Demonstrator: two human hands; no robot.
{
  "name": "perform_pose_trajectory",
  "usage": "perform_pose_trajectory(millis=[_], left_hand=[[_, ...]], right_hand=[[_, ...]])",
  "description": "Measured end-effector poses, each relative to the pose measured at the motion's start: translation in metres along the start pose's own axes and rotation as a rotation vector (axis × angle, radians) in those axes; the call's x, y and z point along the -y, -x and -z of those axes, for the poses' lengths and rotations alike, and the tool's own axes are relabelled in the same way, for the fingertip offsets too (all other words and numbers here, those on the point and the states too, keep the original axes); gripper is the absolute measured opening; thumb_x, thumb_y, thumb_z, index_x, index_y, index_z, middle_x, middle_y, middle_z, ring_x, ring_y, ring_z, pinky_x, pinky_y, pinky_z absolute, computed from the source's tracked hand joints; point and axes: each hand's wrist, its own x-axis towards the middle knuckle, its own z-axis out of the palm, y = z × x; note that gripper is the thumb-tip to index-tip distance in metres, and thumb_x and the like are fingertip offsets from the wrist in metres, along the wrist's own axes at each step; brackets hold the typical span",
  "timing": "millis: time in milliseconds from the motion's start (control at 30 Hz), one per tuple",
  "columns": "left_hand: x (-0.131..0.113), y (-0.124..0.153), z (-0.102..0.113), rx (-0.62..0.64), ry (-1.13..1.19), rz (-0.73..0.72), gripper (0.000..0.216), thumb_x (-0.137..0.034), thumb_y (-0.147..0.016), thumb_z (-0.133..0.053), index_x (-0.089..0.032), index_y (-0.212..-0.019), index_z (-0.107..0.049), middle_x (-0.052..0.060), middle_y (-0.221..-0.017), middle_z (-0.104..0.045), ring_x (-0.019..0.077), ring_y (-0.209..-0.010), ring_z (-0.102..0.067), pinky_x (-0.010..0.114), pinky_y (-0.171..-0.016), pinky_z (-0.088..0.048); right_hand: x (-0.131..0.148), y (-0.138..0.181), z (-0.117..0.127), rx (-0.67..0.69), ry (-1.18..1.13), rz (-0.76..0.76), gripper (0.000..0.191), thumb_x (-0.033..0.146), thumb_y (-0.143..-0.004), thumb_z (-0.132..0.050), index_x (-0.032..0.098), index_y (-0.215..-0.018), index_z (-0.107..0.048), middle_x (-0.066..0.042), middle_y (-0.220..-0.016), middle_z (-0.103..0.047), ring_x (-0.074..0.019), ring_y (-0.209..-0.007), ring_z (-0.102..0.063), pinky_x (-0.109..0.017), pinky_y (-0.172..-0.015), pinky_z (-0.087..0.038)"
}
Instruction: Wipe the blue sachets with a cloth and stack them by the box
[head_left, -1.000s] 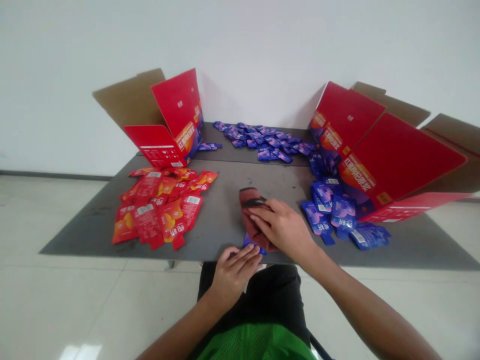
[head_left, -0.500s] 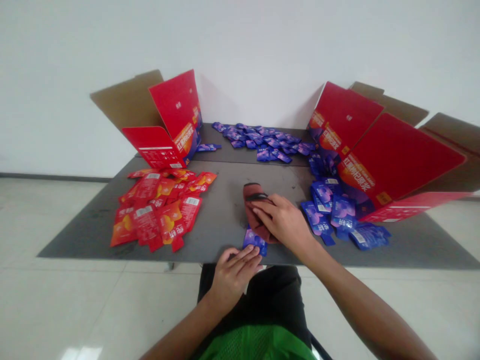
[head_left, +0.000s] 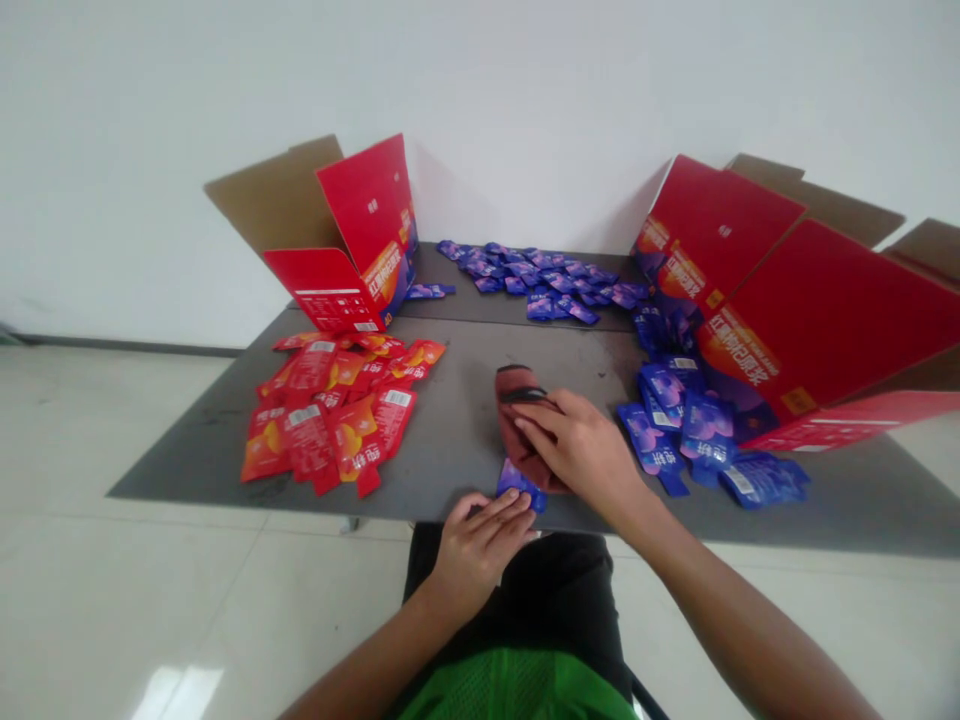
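One purple pouch (head_left: 508,482) lies at the near edge of the worktop (head_left: 454,455), partly covered. The fingers of the left hand (head_left: 474,553) rest over the pouch's near end; whether they also pinch it from below, I cannot tell. The right hand (head_left: 592,450) grasps a reddish-brown cloth (head_left: 517,430), whose lower end overlaps the pouch. On the left, red-and-orange pouches (head_left: 311,440) lie heaped in front of an open red carton (head_left: 319,285). On the right, blue-purple pouches (head_left: 709,425) overlap one another beside a second carton (head_left: 832,310), its flaps spread. More purple packets (head_left: 540,270) form a pile along the far side, near the wall (head_left: 517,120).
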Motion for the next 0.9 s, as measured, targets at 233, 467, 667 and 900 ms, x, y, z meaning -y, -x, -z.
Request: perform_pose_trajectory(millis=[233, 467, 667, 900], left_hand=[[0.0, -0.003, 0.003, 0.013, 0.017, 0.005, 0.013, -0.023, -0.104, -0.061, -0.019, -0.11, -0.072, 0.004, -0.109, -0.08, 0.019, -0.102, -0.075, 0.037, -0.09, -0.047], [-0.001, -0.004, 0.002, -0.005, 0.005, -0.001, 0.018, -0.026, -0.104, -0.061, -0.018, -0.117, -0.07, 0.005, -0.116, -0.079, 0.0194, -0.109, -0.074, 0.036, -0.09, -0.048], [-0.001, -0.005, 0.003, 0.005, 0.017, 0.024, 0.02, -0.02, -0.106, -0.056, -0.02, -0.094, -0.073, 0.001, -0.089, -0.08, 0.0183, -0.085, -0.076, 0.037, -0.086, -0.048], [-0.002, -0.005, 0.002, 0.003, -0.004, -0.002, 0.018, -0.024, -0.104, -0.06, -0.019, -0.12, -0.069, 0.005, -0.12, -0.078, 0.0201, -0.111, -0.074, 0.036, -0.089, -0.048]], right_hand=[[-0.005, 0.007, -0.035, 0.124, -0.018, 0.004, 0.027, 0.039, -0.104, -0.055, 0.037, -0.123, -0.074, -0.005, -0.11, -0.068, -0.0199, -0.102, -0.064, -0.029, -0.085, -0.05], [-0.011, -0.013, -0.005, -0.001, 0.044, -0.046, 0.031, 0.039, -0.106, -0.05, 0.034, -0.127, -0.072, -0.006, -0.11, -0.067, -0.0216, -0.102, -0.063, -0.032, -0.088, -0.049], [0.01, 0.029, -0.027, 0.135, -0.051, 0.063, 0.025, 0.037, -0.104, -0.055, 0.037, -0.122, -0.073, -0.004, -0.11, -0.067, -0.0198, -0.102, -0.064, -0.029, -0.083, -0.05], [-0.023, -0.024, -0.012, 0.025, 0.048, -0.107, 0.03, 0.038, -0.105, -0.052, 0.033, -0.126, -0.074, -0.007, -0.111, -0.068, -0.0216, -0.104, -0.064, -0.031, -0.088, -0.049]])
